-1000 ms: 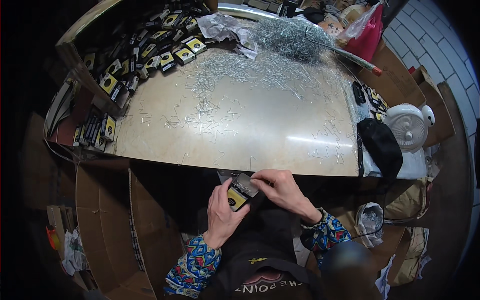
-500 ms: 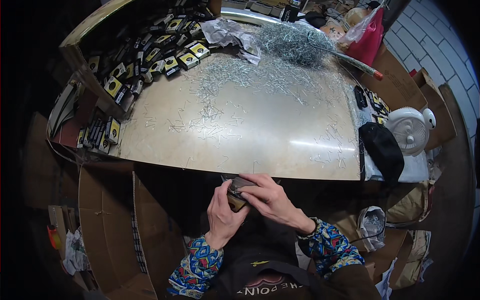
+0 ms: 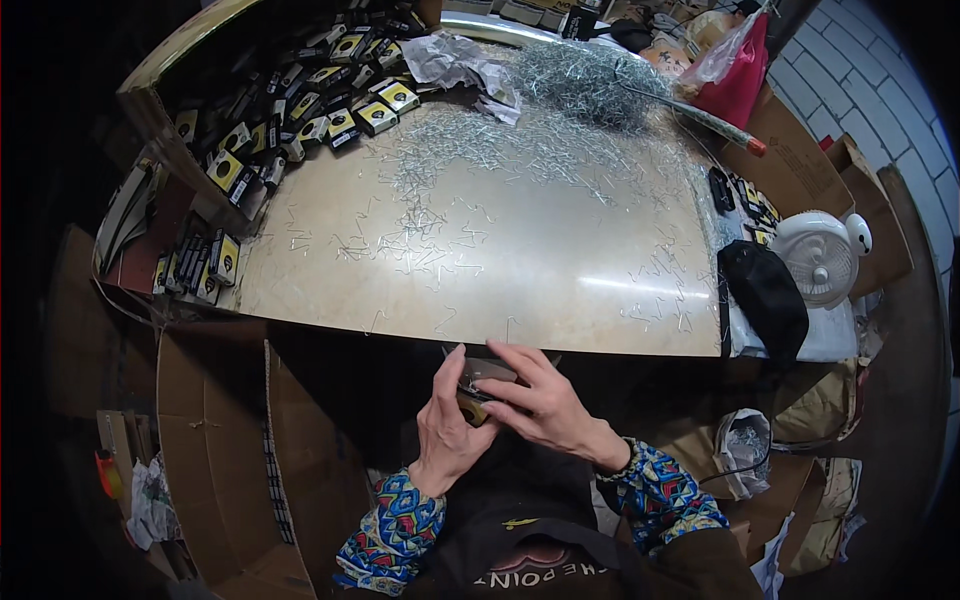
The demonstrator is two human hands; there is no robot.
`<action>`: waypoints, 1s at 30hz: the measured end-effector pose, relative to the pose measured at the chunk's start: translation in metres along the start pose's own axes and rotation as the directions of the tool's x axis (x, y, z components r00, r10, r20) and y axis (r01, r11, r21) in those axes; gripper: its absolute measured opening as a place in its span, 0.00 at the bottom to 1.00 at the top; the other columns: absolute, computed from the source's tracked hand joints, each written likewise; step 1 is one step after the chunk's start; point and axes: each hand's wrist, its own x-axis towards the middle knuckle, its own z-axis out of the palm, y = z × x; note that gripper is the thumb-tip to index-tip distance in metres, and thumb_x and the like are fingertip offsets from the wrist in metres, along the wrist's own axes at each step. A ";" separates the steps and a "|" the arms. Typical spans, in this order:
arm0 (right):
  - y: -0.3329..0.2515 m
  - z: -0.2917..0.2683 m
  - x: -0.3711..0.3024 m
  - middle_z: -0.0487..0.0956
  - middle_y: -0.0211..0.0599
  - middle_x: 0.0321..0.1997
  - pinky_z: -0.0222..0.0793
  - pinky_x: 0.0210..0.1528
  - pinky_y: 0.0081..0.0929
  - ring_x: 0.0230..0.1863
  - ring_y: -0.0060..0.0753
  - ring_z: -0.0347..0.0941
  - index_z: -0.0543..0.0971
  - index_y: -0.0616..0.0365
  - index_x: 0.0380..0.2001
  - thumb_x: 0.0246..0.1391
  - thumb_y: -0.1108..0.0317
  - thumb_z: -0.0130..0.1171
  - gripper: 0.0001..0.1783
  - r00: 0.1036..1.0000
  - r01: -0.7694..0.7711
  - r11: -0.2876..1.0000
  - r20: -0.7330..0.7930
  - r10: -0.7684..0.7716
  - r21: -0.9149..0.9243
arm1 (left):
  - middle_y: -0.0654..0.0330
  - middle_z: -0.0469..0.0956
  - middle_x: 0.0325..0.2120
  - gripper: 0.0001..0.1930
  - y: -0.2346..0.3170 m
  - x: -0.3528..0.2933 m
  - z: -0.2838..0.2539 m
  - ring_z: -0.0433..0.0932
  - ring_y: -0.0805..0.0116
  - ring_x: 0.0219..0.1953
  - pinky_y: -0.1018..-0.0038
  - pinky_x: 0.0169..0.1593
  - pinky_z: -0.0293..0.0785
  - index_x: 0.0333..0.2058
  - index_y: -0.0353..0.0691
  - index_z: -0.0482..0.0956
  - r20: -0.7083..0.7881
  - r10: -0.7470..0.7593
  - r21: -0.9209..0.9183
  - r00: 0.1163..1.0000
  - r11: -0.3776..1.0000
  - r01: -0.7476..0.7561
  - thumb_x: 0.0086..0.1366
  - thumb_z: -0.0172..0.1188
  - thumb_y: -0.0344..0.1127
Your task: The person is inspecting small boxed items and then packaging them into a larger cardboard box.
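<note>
Just below the table's front edge, a small black-and-yellow box [image 3: 470, 408] is held between both hands. My left hand [image 3: 450, 435] grips it from the left, thumb and fingers closed about its side. From the right, my right hand [image 3: 545, 400] presses its fingertips on the upper end, with the forefinger raised along the far side. A dark greyish piece [image 3: 490, 370] shows between the fingers at that end; its kind I cannot make out. Thin bent metal wire hooks [image 3: 425, 240] lie scattered on the table [image 3: 560, 290], a few close to its front edge.
A heap of wire hooks [image 3: 590, 85] lies at the back, beside crumpled paper [image 3: 460, 65]. Several black-and-yellow boxes [image 3: 340, 125] fill the far left. A white fan [image 3: 820, 260] and a black pouch [image 3: 765, 300] sit right. An open cardboard carton [image 3: 215, 450] stands lower left.
My right forefinger has lifted and spread from the other fingers. My left fingertips have shifted slightly up toward the table edge. Both hands keep hold of the box.
</note>
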 end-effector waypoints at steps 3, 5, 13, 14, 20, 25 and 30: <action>0.003 0.002 -0.002 0.71 0.54 0.61 0.69 0.56 0.39 0.58 0.54 0.69 0.82 0.58 0.43 0.48 0.70 0.68 0.16 1.000 -0.029 0.994 0.006 0.029 0.110 | 0.45 0.69 0.57 0.45 -0.001 -0.004 0.001 0.77 0.44 0.51 0.62 0.47 0.80 0.60 0.41 0.56 -0.021 0.026 -0.025 0.999 0.999 -0.027 0.47 0.75 0.34; -0.004 -0.002 0.005 0.71 0.54 0.61 0.69 0.56 0.39 0.57 0.53 0.70 0.82 0.59 0.43 0.48 0.70 0.68 0.16 0.997 0.044 0.996 0.062 -0.039 -0.083 | 0.46 0.69 0.57 0.43 -0.001 -0.005 0.003 0.77 0.44 0.50 0.62 0.46 0.80 0.59 0.42 0.57 -0.026 0.031 -0.020 0.999 0.999 -0.031 0.46 0.75 0.33; 0.003 -0.005 0.004 0.80 0.51 0.49 0.72 0.51 0.33 0.50 0.45 0.76 0.82 0.64 0.37 0.57 0.73 0.59 0.07 0.935 -0.313 0.881 -0.051 0.352 0.354 | 0.48 0.70 0.53 0.33 0.002 -0.003 -0.007 0.79 0.45 0.45 0.62 0.42 0.81 0.49 0.45 0.65 0.113 0.041 0.100 0.993 0.994 -0.053 0.43 0.72 0.28; 0.003 -0.005 0.008 0.80 0.51 0.49 0.72 0.51 0.33 0.50 0.45 0.76 0.82 0.64 0.37 0.57 0.73 0.59 0.07 0.933 -0.316 0.881 -0.051 0.355 0.353 | 0.48 0.71 0.52 0.37 0.003 -0.003 -0.008 0.79 0.46 0.45 0.63 0.42 0.81 0.52 0.44 0.64 0.124 0.077 0.109 0.989 0.990 -0.090 0.42 0.71 0.27; 0.003 -0.007 0.006 0.81 0.53 0.47 0.74 0.47 0.31 0.44 0.44 0.79 0.82 0.65 0.38 0.57 0.73 0.60 0.08 0.948 -0.233 0.885 -0.109 0.299 0.402 | 0.47 0.71 0.52 0.39 0.003 -0.008 -0.002 0.79 0.46 0.45 0.64 0.46 0.79 0.55 0.41 0.60 0.041 -0.171 -0.106 0.984 0.979 0.174 0.45 0.72 0.28; 0.003 0.013 -0.011 0.78 0.54 0.51 0.76 0.46 0.31 0.47 0.47 0.78 0.81 0.65 0.45 0.48 0.75 0.67 0.18 0.997 -0.005 0.998 -0.072 0.009 0.059 | 0.46 0.72 0.50 0.37 0.001 0.002 0.000 0.79 0.44 0.44 0.62 0.44 0.78 0.54 0.41 0.60 -0.020 -0.020 -0.049 1.000 0.999 0.019 0.47 0.72 0.31; -0.013 0.018 -0.012 0.80 0.51 0.49 0.76 0.47 0.27 0.46 0.36 0.80 0.80 0.65 0.46 0.52 0.77 0.64 0.17 0.938 -0.299 0.902 -0.078 0.338 0.313 | 0.46 0.74 0.47 0.36 0.006 0.001 0.001 0.78 0.44 0.43 0.60 0.43 0.78 0.53 0.40 0.61 0.001 -0.021 0.013 1.000 1.000 0.021 0.48 0.73 0.33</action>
